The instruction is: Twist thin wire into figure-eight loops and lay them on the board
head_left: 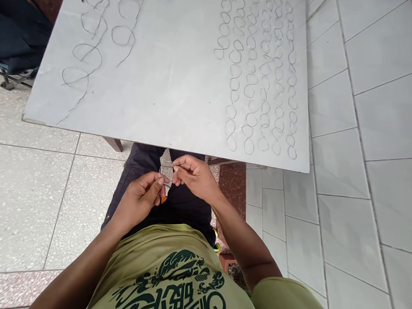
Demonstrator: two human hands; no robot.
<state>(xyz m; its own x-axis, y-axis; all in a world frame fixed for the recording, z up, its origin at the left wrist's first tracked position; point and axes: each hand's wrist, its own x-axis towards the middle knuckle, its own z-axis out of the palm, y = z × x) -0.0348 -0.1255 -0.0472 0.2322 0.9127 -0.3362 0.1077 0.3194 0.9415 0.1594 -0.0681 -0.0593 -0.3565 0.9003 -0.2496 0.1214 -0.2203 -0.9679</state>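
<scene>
Over the lap, just off the table's near edge, my left hand (144, 196) pinches a thin wire (160, 171) between thumb and fingers. Close beside it on the right, my right hand (193, 175) has its thumb and forefinger pressed together on an end of thin wire. Whether both ends belong to one piece cannot be made out. Something small and orange (164, 199) shows under the left fingers. On the table, wires bent into figure-eight shapes (235, 76) lie in several rows at the right, and looped wires with long tails (88, 77) lie at the left.
The pale table (162, 97) spans the view ahead, its near edge just beyond my hands. A tiled wall (334, 121) stands close along its right side. Dark fabric on a folding frame (13, 40) is at the far left. Speckled floor tiles (30, 194) lie below.
</scene>
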